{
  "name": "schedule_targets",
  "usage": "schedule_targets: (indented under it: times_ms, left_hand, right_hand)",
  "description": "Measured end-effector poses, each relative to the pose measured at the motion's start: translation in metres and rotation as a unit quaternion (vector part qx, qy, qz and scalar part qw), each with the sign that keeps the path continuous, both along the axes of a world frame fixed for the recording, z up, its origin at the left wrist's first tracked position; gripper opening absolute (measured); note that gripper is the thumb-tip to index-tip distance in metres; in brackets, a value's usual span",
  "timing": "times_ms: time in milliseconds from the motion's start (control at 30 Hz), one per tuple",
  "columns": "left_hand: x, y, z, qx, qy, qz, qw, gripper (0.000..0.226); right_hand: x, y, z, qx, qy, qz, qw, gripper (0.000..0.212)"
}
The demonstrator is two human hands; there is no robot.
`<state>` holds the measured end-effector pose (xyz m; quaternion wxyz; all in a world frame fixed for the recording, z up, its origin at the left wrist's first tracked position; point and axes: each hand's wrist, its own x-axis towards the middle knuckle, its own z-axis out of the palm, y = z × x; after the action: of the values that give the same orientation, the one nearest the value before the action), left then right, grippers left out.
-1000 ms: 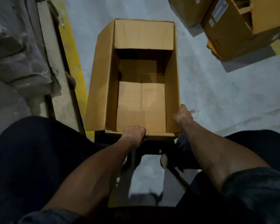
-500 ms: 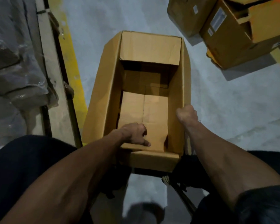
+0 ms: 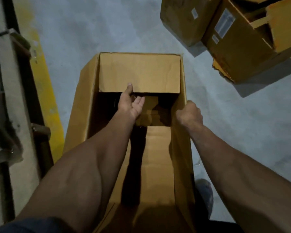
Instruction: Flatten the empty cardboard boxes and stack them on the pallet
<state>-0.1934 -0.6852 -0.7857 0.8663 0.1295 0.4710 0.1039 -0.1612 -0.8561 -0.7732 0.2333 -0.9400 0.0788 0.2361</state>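
Open cardboard box [image 3: 138, 148], still unflattened: left hand [image 3: 130, 102] pinches far flap [image 3: 139, 72]; right hand [image 3: 189, 113] grip closed on side wall [image 3: 181, 132]; stacking remains.

The picture is dim and a bit soft, the gray floor [image 3: 107, 27] is the brightest part, the inside of the open cardboard box [image 3: 181, 148] is dark with shadow, and the edges bend.

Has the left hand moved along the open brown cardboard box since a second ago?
Yes. The left hand went from the near rim to the far flap of the box.
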Motion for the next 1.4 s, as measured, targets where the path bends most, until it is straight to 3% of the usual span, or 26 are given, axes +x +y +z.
schedule_targets:
  times_ms: [167, 333, 433, 533, 600, 667, 733, 800, 867, 933, 967, 1100, 1267, 1400]
  left_hand:
    - [0.029, -0.002, 0.014, -0.026, 0.019, 0.041, 0.999, 0.024]
    - [0.03, 0.007, 0.038, 0.048, 0.041, 0.009, 0.998, 0.033]
    - [0.04, 0.013, 0.055, 0.145, 0.042, -0.019, 0.988, 0.026]
    - [0.056, 0.018, 0.065, 0.279, -0.039, -0.076, 0.956, 0.034]
    - [0.068, 0.024, 0.068, 0.386, -0.033, -0.151, 0.909, 0.036]
    - [0.081, 0.035, 0.055, 0.504, 0.011, -0.246, 0.828, 0.058]
    - [0.094, 0.047, 0.036, 0.618, 0.078, -0.348, 0.701, 0.069]
    - [0.104, 0.057, 0.021, 0.714, 0.14, -0.424, 0.539, 0.068]
    - [0.117, 0.063, 0.014, 0.767, 0.182, -0.474, 0.391, 0.059]
    - [0.129, 0.064, 0.013, 0.786, 0.193, -0.518, 0.279, 0.053]
    - [0.135, 0.065, 0.013, 0.784, 0.197, -0.532, 0.25, 0.051]
    - [0.15, 0.067, 0.013, 0.762, 0.22, -0.574, 0.203, 0.043]
    - [0.152, 0.072, 0.004, 0.766, 0.211, -0.579, 0.185, 0.035]
    - [0.148, 0.067, 0.005, 0.763, 0.219, -0.577, 0.194, 0.037]
  right_hand:
    - [0.0, 0.006, -0.005, -0.004, -0.005, -0.014, 1.0, 0.028]
    - [-0.001, 0.008, -0.002, -0.013, 0.001, -0.019, 1.0, 0.026]
    - [-0.003, 0.009, 0.0, -0.014, 0.002, -0.014, 1.0, 0.027]
    - [-0.003, 0.009, 0.001, -0.021, 0.002, -0.013, 1.0, 0.029]
    - [-0.002, 0.009, 0.0, -0.026, 0.0, -0.017, 1.0, 0.031]
    - [-0.001, 0.01, -0.002, -0.03, 0.002, -0.022, 0.999, 0.031]
    - [-0.001, 0.01, -0.004, -0.034, 0.005, -0.024, 0.999, 0.032]
    - [-0.001, 0.01, -0.006, -0.035, 0.006, -0.023, 0.999, 0.032]
    - [0.0, 0.009, -0.008, -0.03, 0.006, -0.021, 0.999, 0.032]
    - [0.001, 0.009, -0.008, -0.028, 0.005, -0.019, 0.999, 0.033]
    - [0.001, 0.009, -0.008, -0.028, 0.004, -0.018, 0.999, 0.035]
    - [0.001, 0.008, -0.01, -0.026, 0.002, -0.011, 1.0, 0.035]
    - [0.001, 0.009, -0.014, -0.026, -0.005, -0.014, 1.0, 0.036]
    - [0.0, 0.008, -0.012, -0.031, -0.007, -0.013, 0.999, 0.036]
